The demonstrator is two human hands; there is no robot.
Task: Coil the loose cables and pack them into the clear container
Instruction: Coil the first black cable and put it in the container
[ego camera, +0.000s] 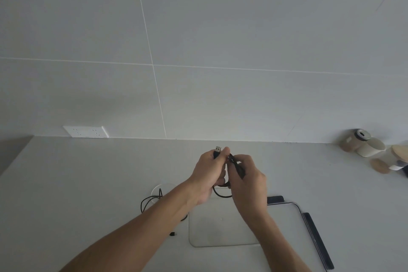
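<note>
Above the counter, my left hand [208,171] grips a black USB cable [221,193] just below its metal plug, which sticks up past my fingers. My right hand [248,178] pinches the same cable beside it, and a short loop hangs beneath both hands. The clear container [220,243] sits on the counter right below my hands. A second black cable [150,201] lies loose on the counter to the left, partly hidden by my left forearm, with a small plug end [172,234] near the container's left edge.
A clear lid with dark clips [309,227] lies to the right of the container. A white wall socket [86,131] is at the back left. Jars and wooden lids [366,148] stand at the far right. The grey counter [66,194] meets a tiled wall.
</note>
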